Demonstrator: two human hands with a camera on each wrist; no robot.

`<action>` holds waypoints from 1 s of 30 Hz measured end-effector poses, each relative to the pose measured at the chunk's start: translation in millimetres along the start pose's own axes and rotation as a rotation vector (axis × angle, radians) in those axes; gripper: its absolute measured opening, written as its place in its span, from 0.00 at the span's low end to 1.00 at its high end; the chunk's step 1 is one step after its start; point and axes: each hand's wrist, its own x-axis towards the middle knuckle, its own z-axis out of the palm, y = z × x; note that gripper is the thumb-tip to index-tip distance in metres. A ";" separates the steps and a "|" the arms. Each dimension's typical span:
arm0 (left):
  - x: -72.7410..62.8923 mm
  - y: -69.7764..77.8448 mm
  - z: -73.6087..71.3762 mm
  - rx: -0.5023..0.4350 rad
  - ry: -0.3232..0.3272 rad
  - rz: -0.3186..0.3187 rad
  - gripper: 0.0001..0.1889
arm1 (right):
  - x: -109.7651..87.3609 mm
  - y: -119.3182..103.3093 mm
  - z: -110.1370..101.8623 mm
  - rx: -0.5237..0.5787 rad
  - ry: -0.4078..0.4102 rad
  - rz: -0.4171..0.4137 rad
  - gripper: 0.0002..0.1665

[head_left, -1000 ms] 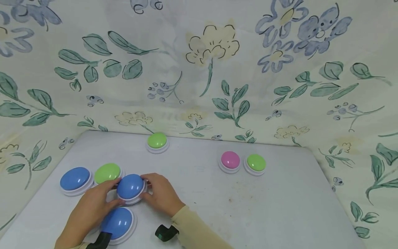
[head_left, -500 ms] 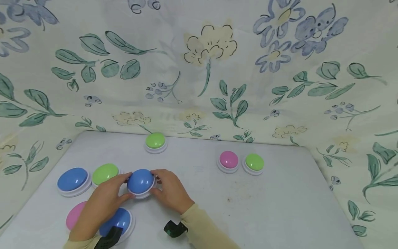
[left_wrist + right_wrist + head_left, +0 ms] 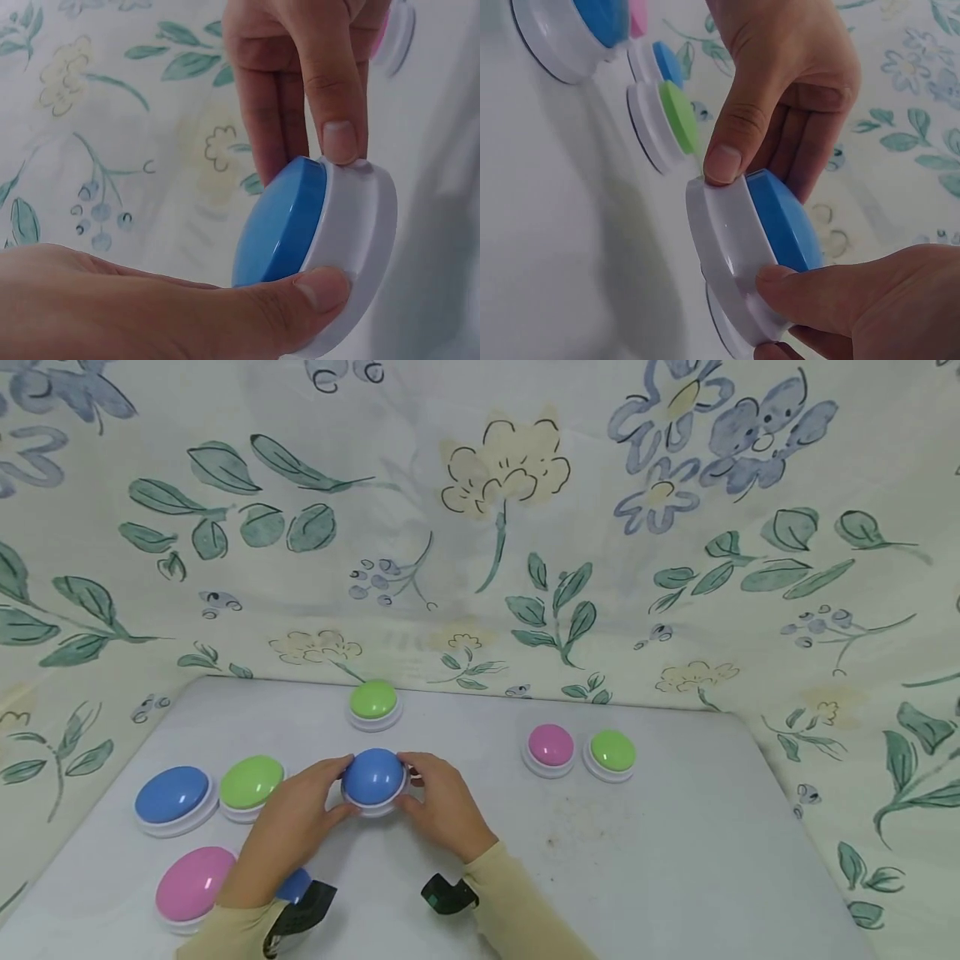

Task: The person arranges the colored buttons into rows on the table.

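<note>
A blue domed push button [image 3: 373, 777] with a white round base is held between both hands over the left-middle of the table. My left hand [image 3: 296, 818] grips its left side, thumb on the white rim in the left wrist view. My right hand [image 3: 446, 802] grips the opposite side; the right wrist view shows its thumb on the base [image 3: 731, 240] too. The button looks lifted off the table, with a shadow below. Beneath my left wrist a second blue button [image 3: 294, 885] is mostly hidden. A pink button [image 3: 195, 883] lies left of that wrist, partly covered.
A larger blue button [image 3: 172, 795] and a green button [image 3: 251, 782] stand at the left. Another green button [image 3: 373, 700] sits at the back edge. Right of centre are a small pink button [image 3: 551, 745] and a green one [image 3: 613, 751]. Floral cloth [image 3: 420, 635] hangs behind the white table [image 3: 675, 860].
Both hands have carried the blue button to the right and slightly toward the back, away from the left group. The pink button at the front left has come into view.
</note>
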 end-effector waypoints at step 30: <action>67.7 36.5 49.5 -0.100 0.032 0.041 0.35 | 9.4 50.2 -45.2 0.018 0.097 0.134 0.32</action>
